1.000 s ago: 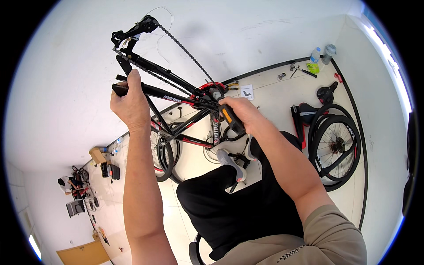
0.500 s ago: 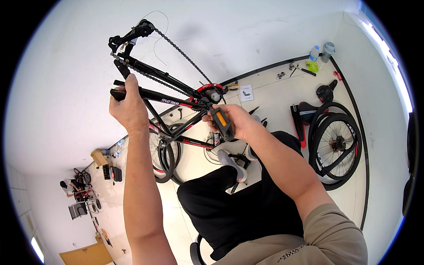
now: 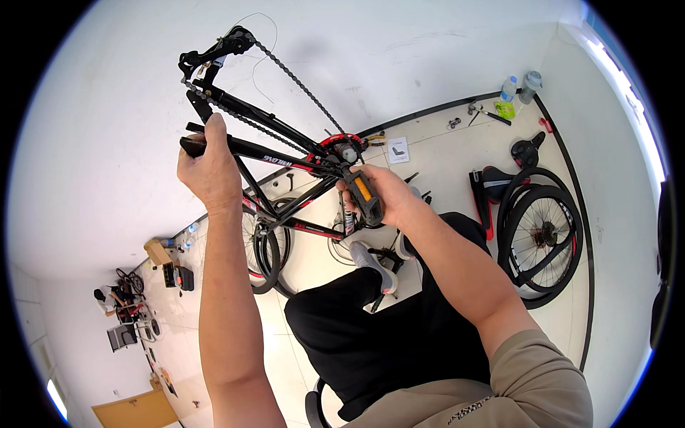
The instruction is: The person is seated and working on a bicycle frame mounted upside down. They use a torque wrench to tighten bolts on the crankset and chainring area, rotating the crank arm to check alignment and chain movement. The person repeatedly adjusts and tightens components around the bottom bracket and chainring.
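A black and red bicycle frame [image 3: 264,151] is held up in front of me, its rear end toward the upper left. My left hand [image 3: 212,169] is closed around a black tube near that rear end. At the bottom bracket, my right hand [image 3: 389,194] grips a black pedal [image 3: 366,198] with an orange reflector. The chain [image 3: 298,84] runs from the rear derailleur [image 3: 235,41] to the red-edged chainring [image 3: 341,148]. A loose thin cable [image 3: 255,71] curls near the derailleur.
Wheels [image 3: 544,235] and a saddle [image 3: 494,178] lie at right. A hammer [image 3: 494,114], bottles [image 3: 529,84] and a booklet [image 3: 399,150] are along the wall. Another wheel [image 3: 267,250] is below the frame. A person [image 3: 110,299] sits far left.
The bicycle frame's rear end has shifted slightly right, and the pedal in my right hand has moved slightly right. Both hands keep their grip.
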A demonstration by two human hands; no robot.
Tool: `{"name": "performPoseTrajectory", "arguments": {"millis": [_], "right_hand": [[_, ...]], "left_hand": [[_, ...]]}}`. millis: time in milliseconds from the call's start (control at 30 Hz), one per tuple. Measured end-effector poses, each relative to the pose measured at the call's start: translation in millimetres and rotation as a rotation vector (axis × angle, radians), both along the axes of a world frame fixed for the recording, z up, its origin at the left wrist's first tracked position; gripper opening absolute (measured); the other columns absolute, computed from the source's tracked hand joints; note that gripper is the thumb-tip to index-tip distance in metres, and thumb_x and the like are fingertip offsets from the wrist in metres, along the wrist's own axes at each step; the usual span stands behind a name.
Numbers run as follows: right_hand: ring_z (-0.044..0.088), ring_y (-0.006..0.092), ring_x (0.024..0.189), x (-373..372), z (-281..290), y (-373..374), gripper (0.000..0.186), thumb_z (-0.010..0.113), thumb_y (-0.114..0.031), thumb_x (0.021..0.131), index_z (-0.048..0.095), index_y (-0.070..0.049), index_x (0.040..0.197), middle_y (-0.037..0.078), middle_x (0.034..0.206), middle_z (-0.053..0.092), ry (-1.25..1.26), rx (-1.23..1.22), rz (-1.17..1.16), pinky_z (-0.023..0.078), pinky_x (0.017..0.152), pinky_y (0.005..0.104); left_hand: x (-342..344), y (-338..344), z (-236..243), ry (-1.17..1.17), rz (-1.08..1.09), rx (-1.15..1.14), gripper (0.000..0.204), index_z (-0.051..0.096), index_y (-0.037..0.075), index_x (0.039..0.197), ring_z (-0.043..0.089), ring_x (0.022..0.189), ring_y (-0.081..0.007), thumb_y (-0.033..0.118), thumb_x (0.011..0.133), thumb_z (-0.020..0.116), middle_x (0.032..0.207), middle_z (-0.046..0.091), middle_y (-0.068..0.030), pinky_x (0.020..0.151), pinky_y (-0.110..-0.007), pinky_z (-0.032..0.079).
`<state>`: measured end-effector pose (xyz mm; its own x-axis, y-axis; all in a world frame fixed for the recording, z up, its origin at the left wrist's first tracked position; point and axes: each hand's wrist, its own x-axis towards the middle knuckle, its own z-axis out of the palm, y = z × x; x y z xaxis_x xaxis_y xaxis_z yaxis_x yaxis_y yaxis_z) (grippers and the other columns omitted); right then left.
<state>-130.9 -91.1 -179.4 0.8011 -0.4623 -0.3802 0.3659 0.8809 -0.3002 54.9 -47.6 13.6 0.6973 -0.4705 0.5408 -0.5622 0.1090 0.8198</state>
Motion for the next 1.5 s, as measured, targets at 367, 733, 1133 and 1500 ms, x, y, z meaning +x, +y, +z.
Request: {"name": "performPoseTrajectory", "arguments": {"millis": [367,733,1133,1500], "right_hand": [[0.066,0.0191,0.070,-3,9,0,0.022,0.058,-0.023,0.095,0.061,-0.001,0.098,0.011,0.090,0.068,-0.014,0.027,0.028,0.058,0.065,0.0355],[0.068,0.0285,0.080,1,4,-8,0.021,0.055,-0.016,0.094,0.059,0.003,0.099,0.018,0.101,0.067,-0.150,0.145,0.070,0.059,0.076,0.0434],[0.066,0.0324,0.092,4,7,3,0.025,0.050,-0.019,0.096,0.062,0.003,0.098,0.021,0.107,0.067,-0.246,0.183,0.078,0.055,0.092,0.0483],[0.067,0.0374,0.100,-6,-7,3,0.048,0.049,-0.040,0.100,0.065,0.005,0.107,0.023,0.109,0.068,-0.270,0.138,0.039,0.054,0.091,0.0513]], "left_hand": [[4,0,-3,-0.017,0.007,-0.001,0.040,0.056,0.001,0.072,0.048,0.067,-0.0112,0.032,0.080,0.079,0.069,0.055,-0.0020,0.065,-0.028,0.042],[-1,1,1,-0.040,0.015,-0.011,0.038,0.059,0.000,0.069,0.048,0.063,-0.0099,0.029,0.081,0.079,0.064,0.057,-0.0010,0.063,-0.026,0.043],[-10,6,5,-0.007,0.060,0.051,0.039,0.059,0.000,0.070,0.050,0.062,-0.0105,0.032,0.078,0.079,0.063,0.057,-0.0022,0.062,-0.026,0.043],[-9,8,8,-0.023,0.089,0.116,0.042,0.058,0.000,0.068,0.050,0.061,-0.0122,0.036,0.079,0.077,0.061,0.057,-0.0035,0.062,-0.029,0.045]]}}
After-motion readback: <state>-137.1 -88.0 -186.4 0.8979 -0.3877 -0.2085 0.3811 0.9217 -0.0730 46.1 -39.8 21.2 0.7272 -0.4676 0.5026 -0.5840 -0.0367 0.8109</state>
